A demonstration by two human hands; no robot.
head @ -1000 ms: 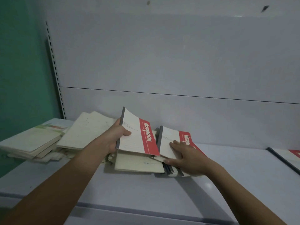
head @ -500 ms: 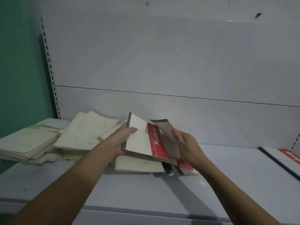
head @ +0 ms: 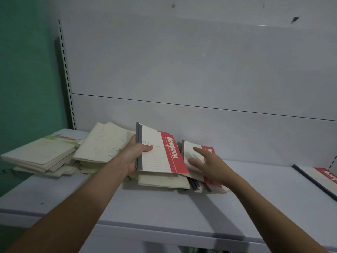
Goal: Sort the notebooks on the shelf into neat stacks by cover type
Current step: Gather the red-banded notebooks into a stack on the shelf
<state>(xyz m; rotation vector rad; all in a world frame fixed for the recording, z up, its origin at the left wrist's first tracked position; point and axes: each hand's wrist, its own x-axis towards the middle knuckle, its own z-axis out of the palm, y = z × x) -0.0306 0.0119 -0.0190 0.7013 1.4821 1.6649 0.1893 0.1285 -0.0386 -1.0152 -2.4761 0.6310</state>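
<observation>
We see the left hand [head: 135, 156] gripping a red notebook [head: 160, 152] by its grey spine, thumb curled over the lined cover, fingers hidden beneath; the book is tilted, its far edge raised. It seems to be more than one book held together, since a second spine edge shows behind the first.

Just right of it, the right hand [head: 209, 164] is spread wide, fingers straight, over a second red book [head: 193, 152] that tops a slanted pile [head: 206, 187]. We cannot tell whether the fingertips touch its cover.

Under the held book lies a cream book [head: 162, 181] flat on the shelf [head: 164, 209]. Left of the left hand sit two cream stacks [head: 102, 145], untidy. Well right of the right hand, another red notebook [head: 321, 178] lies at the frame edge.
</observation>
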